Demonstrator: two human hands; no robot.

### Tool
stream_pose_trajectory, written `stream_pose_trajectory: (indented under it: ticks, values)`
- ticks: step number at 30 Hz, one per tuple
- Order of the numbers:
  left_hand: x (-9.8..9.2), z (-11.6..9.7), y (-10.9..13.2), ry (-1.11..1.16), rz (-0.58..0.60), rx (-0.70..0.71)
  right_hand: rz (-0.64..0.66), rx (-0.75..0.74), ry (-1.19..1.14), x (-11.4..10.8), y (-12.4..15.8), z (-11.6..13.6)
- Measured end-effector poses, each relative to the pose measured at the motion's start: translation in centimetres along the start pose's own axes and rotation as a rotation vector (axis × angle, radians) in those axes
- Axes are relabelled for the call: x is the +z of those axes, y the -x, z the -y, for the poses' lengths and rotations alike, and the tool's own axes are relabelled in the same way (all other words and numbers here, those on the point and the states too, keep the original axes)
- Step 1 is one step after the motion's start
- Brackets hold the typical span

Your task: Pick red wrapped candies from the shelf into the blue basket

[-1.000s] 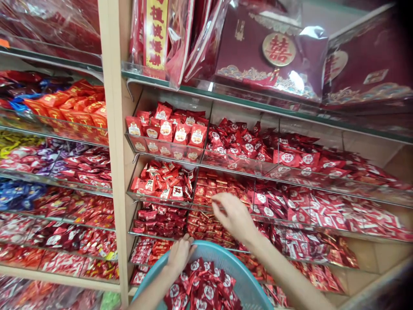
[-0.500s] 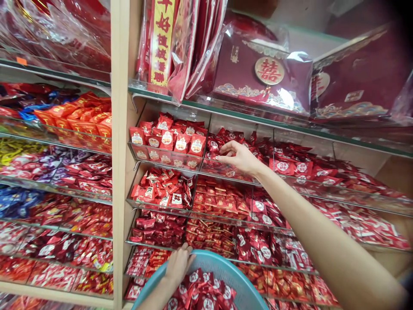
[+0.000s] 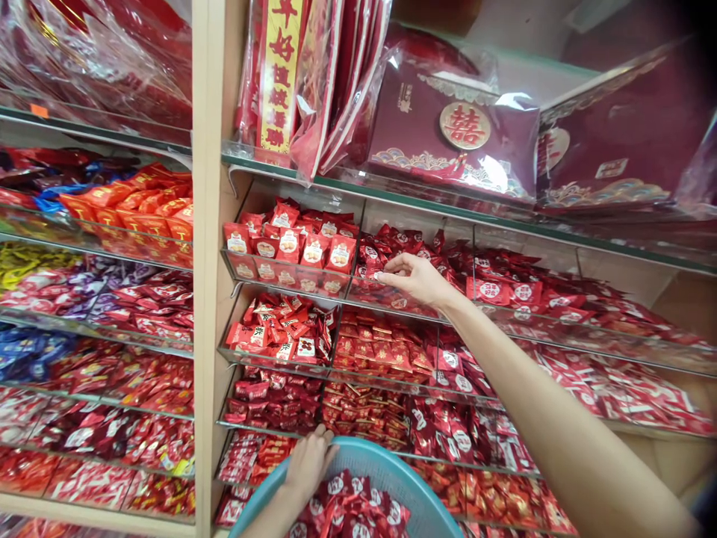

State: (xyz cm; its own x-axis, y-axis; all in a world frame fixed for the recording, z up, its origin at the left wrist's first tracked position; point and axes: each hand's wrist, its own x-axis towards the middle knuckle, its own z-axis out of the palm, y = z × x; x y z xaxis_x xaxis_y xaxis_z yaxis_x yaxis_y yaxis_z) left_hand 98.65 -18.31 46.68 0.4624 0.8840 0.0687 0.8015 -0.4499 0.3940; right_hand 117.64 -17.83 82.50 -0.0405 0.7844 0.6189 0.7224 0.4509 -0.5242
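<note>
My left hand (image 3: 309, 462) is closed over the far rim of a blue-green plastic basket (image 3: 386, 456) at the bottom of the view. Inside it lies a heap of dark red candy packets (image 3: 358, 508) with round white labels. Up at the shelf bin, my right hand (image 3: 417, 280) reaches in with thumb and fingertips drawn together at a red candy packet (image 3: 368, 272) near the bin's front edge. The pinch looks closed on that packet, though the fingers hide part of it. More red packets (image 3: 397, 237) are piled behind the hand.
Bright red packets (image 3: 290, 243) stand upright in the bin to the left. Clear front panels edge the tiered bins below. A wooden post (image 3: 208, 314) divides the shelving. Above, a glass shelf (image 3: 426, 196) carries maroon gift bags (image 3: 453, 127) and hangs close over my right hand.
My right hand has dipped slightly and its fingertips have come closer together at the packet. The left hand stays on the basket rim.
</note>
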Motion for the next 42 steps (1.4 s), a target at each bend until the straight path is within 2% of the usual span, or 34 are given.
stream_pose_trajectory:
  ticks: [7, 18, 27, 30, 32, 34, 38, 42]
  values:
    - [0.1, 0.1, -0.1, -0.002, 0.005, -0.001, -0.039, 0.039, -0.168, -0.6, 0.2, -0.3]
    - [-0.7, -0.2, 0.0, 0.018, -0.002, 0.024, 0.005, 0.138, -0.349, -1.3, 0.5, -0.4]
    - [-0.4, 0.0, 0.0, 0.026, -0.033, 0.035, -0.233, 0.11, -0.663, -1.7, 0.9, -0.3]
    - [-0.3, 0.1, 0.0, 0.007, -0.034, 0.042, -0.272, 0.092, -0.759, -2.1, 3.6, 0.4]
    - [-0.3, 0.1, 0.0, -0.017, -0.034, 0.046, -0.267, 0.104, -0.778, -1.8, 6.8, 0.6]
    - [-0.3, 0.0, 0.0, -0.037, -0.032, 0.04, -0.222, 0.188, -0.744, -0.7, 10.8, 0.2]
    - [-0.5, -0.2, 0.0, -0.058, -0.029, 0.054, -0.105, 0.466, -0.66, 3.8, 18.5, -2.9]
    - [-0.9, -0.4, 0.1, -0.073, -0.027, 0.06, -0.072, 0.692, -0.57, 9.4, 23.8, -7.6]
